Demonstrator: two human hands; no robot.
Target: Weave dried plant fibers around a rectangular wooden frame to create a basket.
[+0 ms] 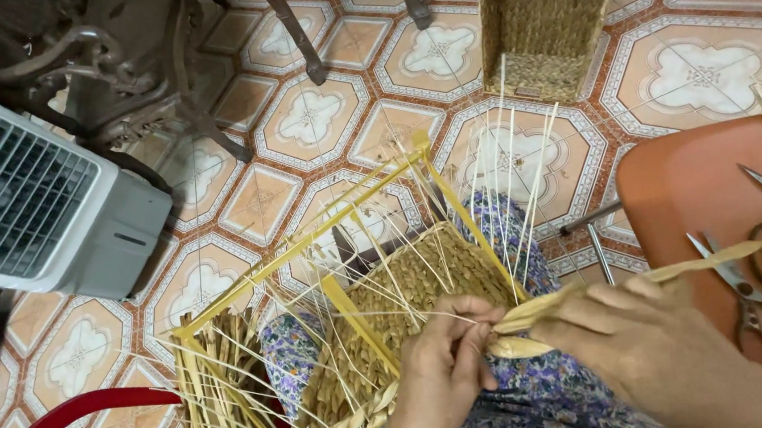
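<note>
- left hand [440, 362]: fingers pinched on a straw strand [531, 312] at the half-woven basket [405, 302] rim, on the lap
- right hand [640, 339]: closed around same strand
- finished basket [542, 28] on floor, top; label, if any, unreadable
- scissors [744, 291] on orange stool [692, 192], right

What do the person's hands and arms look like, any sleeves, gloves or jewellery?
Both the left hand and the right hand are bare: no gloves, rings or watch in view. The forearms that show are uncovered too, with no sleeve reaching the wrists.
</note>
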